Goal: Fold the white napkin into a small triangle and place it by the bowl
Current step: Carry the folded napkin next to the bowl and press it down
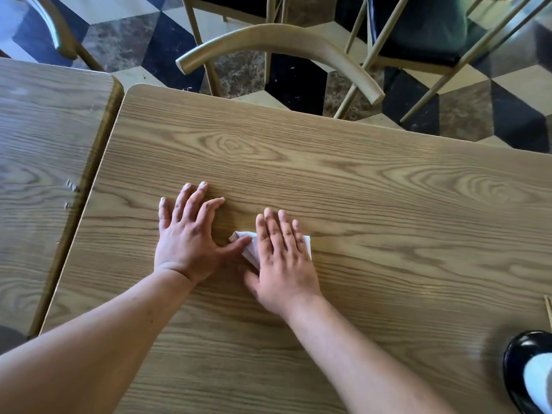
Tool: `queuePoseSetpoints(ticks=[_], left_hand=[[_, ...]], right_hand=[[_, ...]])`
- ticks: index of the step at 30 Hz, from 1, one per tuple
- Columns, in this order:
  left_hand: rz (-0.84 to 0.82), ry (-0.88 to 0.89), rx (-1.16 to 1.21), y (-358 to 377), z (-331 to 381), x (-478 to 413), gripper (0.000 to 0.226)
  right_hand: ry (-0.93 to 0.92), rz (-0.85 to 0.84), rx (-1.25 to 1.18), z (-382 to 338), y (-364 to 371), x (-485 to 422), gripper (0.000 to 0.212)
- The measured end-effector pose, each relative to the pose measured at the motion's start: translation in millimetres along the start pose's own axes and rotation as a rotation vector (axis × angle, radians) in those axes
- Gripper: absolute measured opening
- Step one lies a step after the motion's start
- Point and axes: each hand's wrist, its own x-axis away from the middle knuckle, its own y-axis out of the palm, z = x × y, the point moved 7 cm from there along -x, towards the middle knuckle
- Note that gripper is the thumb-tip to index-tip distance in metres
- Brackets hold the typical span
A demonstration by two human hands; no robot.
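Note:
The white napkin (249,249) lies folded small on the wooden table (358,180), mostly hidden under my right hand (282,258), which presses flat on it with fingers together and extended. A pointed corner of the napkin sticks out to the left. My left hand (186,234) rests flat on the table beside it, fingers spread, its thumb touching the napkin's left corner. A black bowl (516,363) with something white inside sits at the table's near right corner, partly cut off by the frame.
A second wooden table (44,144) stands close on the left with a narrow gap between. Wooden chairs (277,40) stand beyond the far edge on a patterned tile floor. Thin wooden sticks (548,312) lie at the right edge above the bowl.

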Motion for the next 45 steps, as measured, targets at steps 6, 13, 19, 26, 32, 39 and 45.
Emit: queuePoseSetpoints(ticks=[6, 13, 19, 26, 32, 39, 45], left_hand=[[0.007, 0.000, -0.003, 1, -1, 0, 0.094], [-0.012, -0.004, -0.006, 0, 1, -1, 0.094], [-0.033, 0.017, -0.015, -1, 5, 1, 0.096], [0.019, 0.144, 0.154, -12, 29, 8, 0.077], [-0.073, 0.676, 0.083, 20, 136, 46, 0.061], [-0.004, 0.507, 0.019, 16, 48, 21, 0.064], [-0.075, 0.484, 0.027, 16, 52, 20, 0.060]], right_hand=[[0.007, 0.166, 0.040, 38, 9, 52, 0.089], [0.010, 0.150, 0.135, 65, 22, 101, 0.080], [0.024, 0.120, 0.107, 67, 23, 98, 0.080], [0.034, 0.147, 0.077, 67, 21, 97, 0.076], [0.032, 0.161, 0.071, 67, 21, 97, 0.076], [0.042, 0.142, 0.131, 67, 23, 98, 0.078], [0.053, 0.139, 0.132, 68, 22, 98, 0.078]])
